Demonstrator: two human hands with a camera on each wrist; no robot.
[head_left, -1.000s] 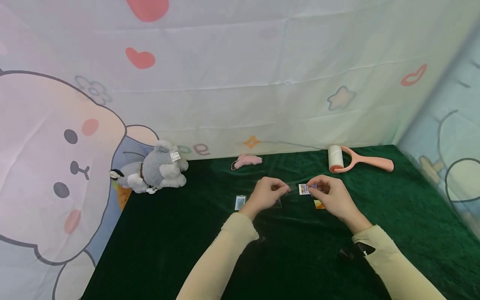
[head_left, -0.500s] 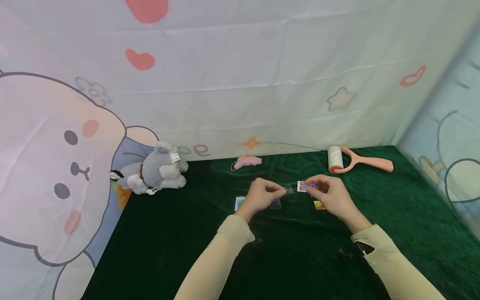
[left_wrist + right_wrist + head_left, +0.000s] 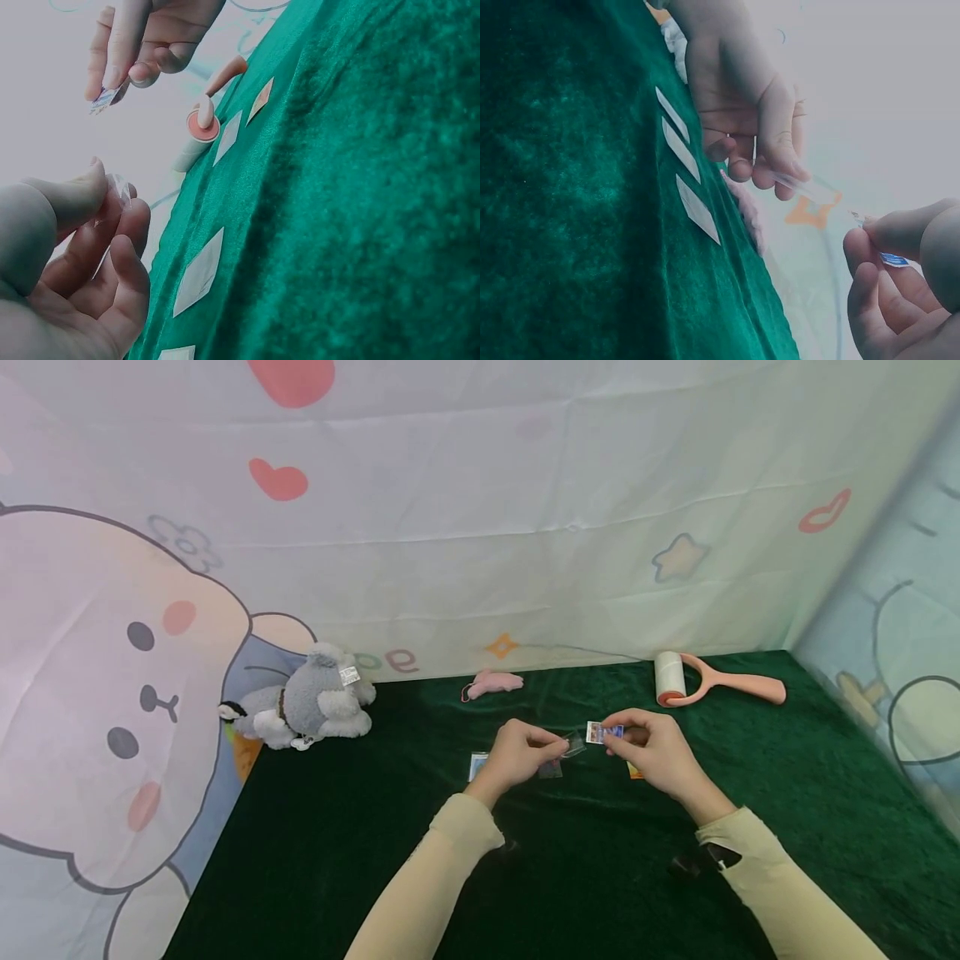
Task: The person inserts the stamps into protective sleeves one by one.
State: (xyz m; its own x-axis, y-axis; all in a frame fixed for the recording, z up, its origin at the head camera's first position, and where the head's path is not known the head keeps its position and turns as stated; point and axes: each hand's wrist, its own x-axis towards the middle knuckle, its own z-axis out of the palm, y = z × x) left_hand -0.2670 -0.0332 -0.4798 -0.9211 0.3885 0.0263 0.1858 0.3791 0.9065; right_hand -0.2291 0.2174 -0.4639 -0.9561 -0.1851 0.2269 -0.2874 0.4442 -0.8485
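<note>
In the head view my left hand (image 3: 515,758) pinches a small clear plastic sleeve (image 3: 575,744) between thumb and fingertips. My right hand (image 3: 654,753) pinches a small printed card (image 3: 594,732) with a white edge and blue-purple print. Card and sleeve are raised above the green cloth, close together with a narrow gap between them. The left wrist view shows the transparent sleeve (image 3: 118,190) bent slightly at the left fingertips. On the cloth lie a pale blue card (image 3: 477,766), a dark card in clear plastic (image 3: 551,769), and an orange-yellow card (image 3: 634,772) partly behind the right hand.
A pink-handled lint roller (image 3: 731,680) lies at the back right of the green cloth (image 3: 360,860). A small pink plush toy (image 3: 495,682) is at the back middle, a grey-and-white plush toy (image 3: 322,697) at the back left. A printed curtain (image 3: 480,527) hangs behind.
My right hand has brought the card a little leftward, closer to the sleeve. My left hand has shifted slightly left and down, and more of the sleeve shows. The things on the cloth stay put.
</note>
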